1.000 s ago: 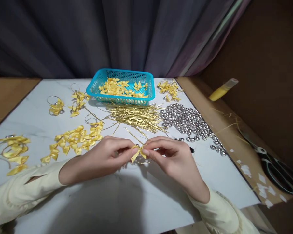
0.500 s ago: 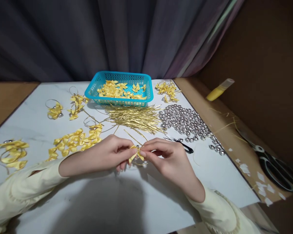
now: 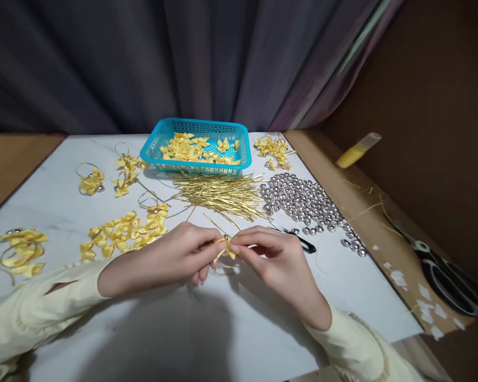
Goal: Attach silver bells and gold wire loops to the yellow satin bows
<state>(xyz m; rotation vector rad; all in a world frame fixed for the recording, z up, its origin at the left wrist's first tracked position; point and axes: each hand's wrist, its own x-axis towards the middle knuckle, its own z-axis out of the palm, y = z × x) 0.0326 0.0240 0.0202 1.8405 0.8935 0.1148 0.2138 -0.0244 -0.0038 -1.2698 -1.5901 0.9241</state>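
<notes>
Between my two hands is a small yellow ribbon bow point(image 3: 230, 253), low over the white table sheet. My left hand point(image 3: 197, 252) pinches the bow's left side with thumb and fingers. From the right, my right hand point(image 3: 265, 252) pinches its other side. A little silver bell point(image 3: 225, 237) shows at the top of the bow, and a gold wire loop hangs beneath it. Just beyond my fingertips lie a few loose gold twist ties point(image 3: 217, 224). Part of the bow is hidden by my fingers.
Farther back stand a blue basket point(image 3: 195, 167) of yellow bows and a heap of gold ties point(image 3: 223, 196). Silver bells point(image 3: 298, 197) and black snips point(image 3: 306, 245) lie right, scissors point(image 3: 448, 278) beyond. Loose bows point(image 3: 123, 233) and looped bows point(image 3: 22, 249) lie left.
Both hands keep their pinch on the bow, which has tilted slightly between the fingers. The whole view has shifted a little.
</notes>
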